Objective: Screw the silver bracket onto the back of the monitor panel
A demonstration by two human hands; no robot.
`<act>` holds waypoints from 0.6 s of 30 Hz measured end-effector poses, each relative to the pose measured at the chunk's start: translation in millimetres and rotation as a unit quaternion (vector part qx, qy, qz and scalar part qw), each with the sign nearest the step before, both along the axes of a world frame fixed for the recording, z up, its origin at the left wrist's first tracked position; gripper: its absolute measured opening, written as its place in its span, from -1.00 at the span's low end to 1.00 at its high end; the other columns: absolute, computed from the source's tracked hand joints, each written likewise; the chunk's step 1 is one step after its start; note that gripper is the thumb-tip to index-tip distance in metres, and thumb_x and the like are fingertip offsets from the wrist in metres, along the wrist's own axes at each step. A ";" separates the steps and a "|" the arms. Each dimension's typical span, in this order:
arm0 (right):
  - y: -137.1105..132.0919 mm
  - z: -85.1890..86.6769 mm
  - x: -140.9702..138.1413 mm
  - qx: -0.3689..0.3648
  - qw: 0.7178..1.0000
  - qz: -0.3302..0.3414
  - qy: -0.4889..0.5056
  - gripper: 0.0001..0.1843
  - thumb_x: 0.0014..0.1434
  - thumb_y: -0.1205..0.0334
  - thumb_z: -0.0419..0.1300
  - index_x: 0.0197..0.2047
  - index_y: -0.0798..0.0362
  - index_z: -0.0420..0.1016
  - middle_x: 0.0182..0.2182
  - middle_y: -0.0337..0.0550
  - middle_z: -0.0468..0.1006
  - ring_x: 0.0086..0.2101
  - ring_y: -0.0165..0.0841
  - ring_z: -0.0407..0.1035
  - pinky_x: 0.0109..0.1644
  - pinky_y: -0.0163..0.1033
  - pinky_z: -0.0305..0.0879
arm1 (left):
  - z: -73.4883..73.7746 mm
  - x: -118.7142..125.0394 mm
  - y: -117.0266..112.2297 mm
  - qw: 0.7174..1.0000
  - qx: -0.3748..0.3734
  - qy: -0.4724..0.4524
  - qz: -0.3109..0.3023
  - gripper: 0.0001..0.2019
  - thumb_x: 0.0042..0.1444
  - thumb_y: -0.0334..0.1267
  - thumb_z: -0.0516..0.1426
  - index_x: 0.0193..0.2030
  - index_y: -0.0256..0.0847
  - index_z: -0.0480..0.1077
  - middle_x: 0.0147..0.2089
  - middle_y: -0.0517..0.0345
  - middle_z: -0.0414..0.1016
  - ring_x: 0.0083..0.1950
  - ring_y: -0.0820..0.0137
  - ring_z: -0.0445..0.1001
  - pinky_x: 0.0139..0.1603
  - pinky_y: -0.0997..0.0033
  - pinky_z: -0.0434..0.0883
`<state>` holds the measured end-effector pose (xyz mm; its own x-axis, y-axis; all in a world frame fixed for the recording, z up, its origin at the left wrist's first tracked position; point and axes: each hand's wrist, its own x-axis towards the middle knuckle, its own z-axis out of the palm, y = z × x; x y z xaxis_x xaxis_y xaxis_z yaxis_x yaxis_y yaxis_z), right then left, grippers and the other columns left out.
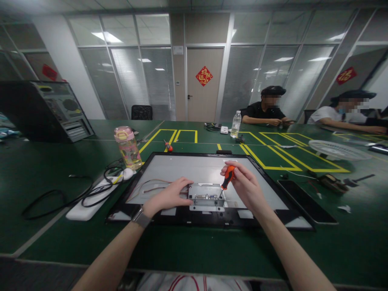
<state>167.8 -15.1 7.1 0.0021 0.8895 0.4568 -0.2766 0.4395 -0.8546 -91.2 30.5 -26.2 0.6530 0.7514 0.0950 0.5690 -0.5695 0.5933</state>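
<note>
A monitor panel (169, 167) lies face down on the green table, its grey metal back up inside a black frame. A small metal board cover (203, 196) sits near its front edge. My left hand (168, 197) rests flat on the panel, fingers touching the cover's left side. My right hand (244, 186) is closed round an orange-handled screwdriver (227, 178), whose tip points down at the cover's right side. A thin cable (151, 186) runs across the panel to the left of the cover.
A pink bottle (127, 147) and black cables (91, 190) on a white strip lie left. A computer case (51, 111) stands far left. A black panel (306, 200), fan grille (336, 149) and small parts lie right. Two people sit at the far right with a water bottle (235, 124) nearby.
</note>
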 end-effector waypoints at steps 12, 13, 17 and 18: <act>-2.0 1.9 -1.1 0.017 1.000 0.017 -0.014 -0.81 0.19 0.05 0.17 -0.22 -0.06 0.52 -0.36 -0.17 0.48 -0.31 -0.31 0.39 -0.25 -0.20 0.34 | -1.6 -0.8 0.8 1.000 -0.002 -0.002 0.002 -0.39 0.02 -0.08 0.24 0.21 -0.07 0.22 0.15 0.03 0.29 0.13 0.17 0.32 0.16 0.25 0.26; -2.0 2.0 -1.6 0.021 1.000 0.016 -0.010 -0.82 0.19 0.05 0.17 -0.24 -0.05 0.52 -0.35 -0.17 0.48 -0.31 -0.31 0.38 -0.25 -0.20 0.34 | -1.4 -0.6 0.6 1.000 -0.002 -0.002 0.001 -0.40 0.02 -0.09 0.24 0.21 -0.07 0.22 0.15 0.03 0.29 0.12 0.18 0.33 0.16 0.26 0.26; 0.9 -1.8 0.1 0.042 0.999 -0.018 -0.018 -0.87 0.07 0.08 0.31 -0.36 -0.06 0.54 -0.32 -0.20 0.46 -0.26 -0.31 0.38 -0.16 -0.19 0.34 | -1.6 0.3 0.6 1.000 0.005 -0.003 0.003 -0.41 0.01 -0.11 0.25 0.20 -0.08 0.23 0.14 0.04 0.29 0.12 0.19 0.33 0.16 0.28 0.26; 1.6 -3.1 1.0 0.043 0.998 -0.025 -0.024 -0.87 0.05 0.09 0.32 -0.37 -0.06 0.55 -0.32 -0.20 0.46 -0.26 -0.31 0.38 -0.16 -0.19 0.34 | -1.7 0.4 0.7 1.000 0.006 -0.003 0.003 -0.41 0.01 -0.11 0.25 0.20 -0.08 0.23 0.14 0.05 0.29 0.12 0.20 0.33 0.16 0.28 0.26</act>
